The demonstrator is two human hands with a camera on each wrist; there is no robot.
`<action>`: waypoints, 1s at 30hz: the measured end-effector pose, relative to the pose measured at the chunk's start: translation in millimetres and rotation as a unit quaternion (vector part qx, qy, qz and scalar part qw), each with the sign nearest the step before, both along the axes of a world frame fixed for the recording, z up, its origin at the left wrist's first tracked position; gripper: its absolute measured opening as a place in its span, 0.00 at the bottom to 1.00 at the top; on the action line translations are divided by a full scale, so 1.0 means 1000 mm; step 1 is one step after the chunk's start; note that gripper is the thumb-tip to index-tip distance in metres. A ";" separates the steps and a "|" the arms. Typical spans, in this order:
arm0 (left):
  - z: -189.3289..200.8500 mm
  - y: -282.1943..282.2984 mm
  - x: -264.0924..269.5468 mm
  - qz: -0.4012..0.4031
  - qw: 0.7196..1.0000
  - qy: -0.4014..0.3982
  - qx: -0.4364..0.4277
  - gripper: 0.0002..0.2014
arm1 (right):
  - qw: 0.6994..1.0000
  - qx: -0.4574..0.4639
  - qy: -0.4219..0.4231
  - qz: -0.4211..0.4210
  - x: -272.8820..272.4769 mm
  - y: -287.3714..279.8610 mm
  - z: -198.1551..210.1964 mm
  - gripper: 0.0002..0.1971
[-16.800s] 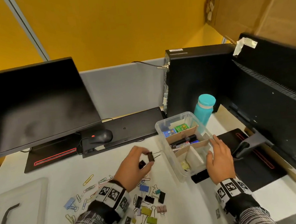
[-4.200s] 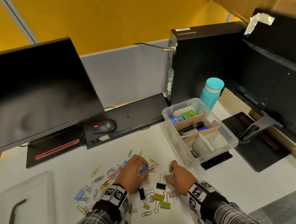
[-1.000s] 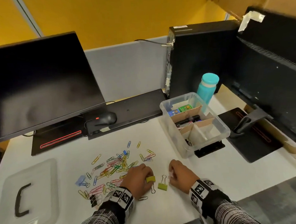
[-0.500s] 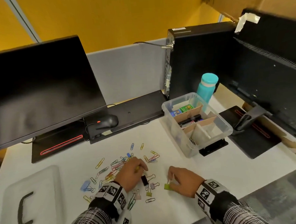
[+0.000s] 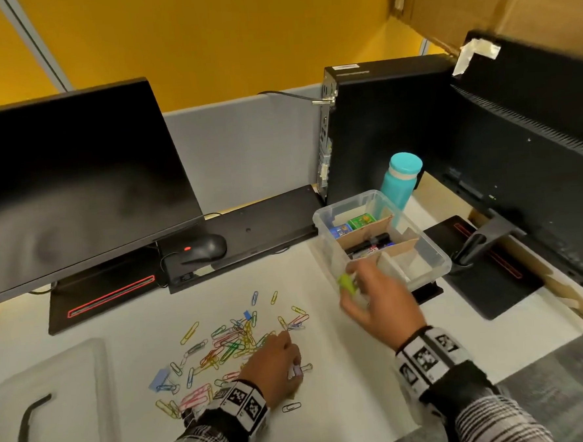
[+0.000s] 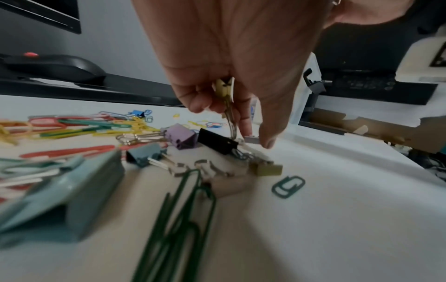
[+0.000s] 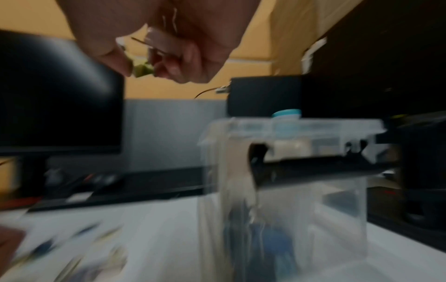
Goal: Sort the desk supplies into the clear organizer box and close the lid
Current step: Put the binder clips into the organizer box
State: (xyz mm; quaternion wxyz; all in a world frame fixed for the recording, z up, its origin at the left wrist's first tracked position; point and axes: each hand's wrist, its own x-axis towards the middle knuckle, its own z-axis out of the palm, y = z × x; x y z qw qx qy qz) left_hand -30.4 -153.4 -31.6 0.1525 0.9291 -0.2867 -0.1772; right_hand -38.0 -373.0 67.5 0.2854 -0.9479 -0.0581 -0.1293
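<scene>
The clear organizer box (image 5: 329, 249) stands open at right of centre, with cardboard dividers and markers inside. My right hand (image 5: 350, 287) hovers at its near left corner and pinches a green binder clip (image 5: 346, 281). The right wrist view is blurred, but it shows the green binder clip (image 7: 141, 71) held between thumb and fingers above the box (image 7: 289, 190). My left hand (image 5: 294, 371) is low over the loose binder clips. Its fingers curl round a yellow binder clip (image 6: 225, 89) and reach down beside a black clip (image 6: 217, 143). A purple clip (image 6: 182, 138) lies next to it.
Coloured paper clips (image 5: 229, 344) are scattered left of my left hand. The box's clear lid (image 5: 54, 389) with a black handle lies at the front left. A teal bottle (image 5: 402, 180) stands behind the box. A mouse (image 5: 204, 248), monitors and a computer tower ring the desk.
My right hand has lifted the green binder clip off the desk and carried it up and right to the box's corner. My left hand has stayed at the clip pile.
</scene>
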 end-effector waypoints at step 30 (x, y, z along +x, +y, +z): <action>0.106 -0.139 0.057 -0.004 0.972 -0.158 -0.174 0.12 | 0.973 -0.064 0.095 -0.202 0.036 -0.113 -0.059 0.34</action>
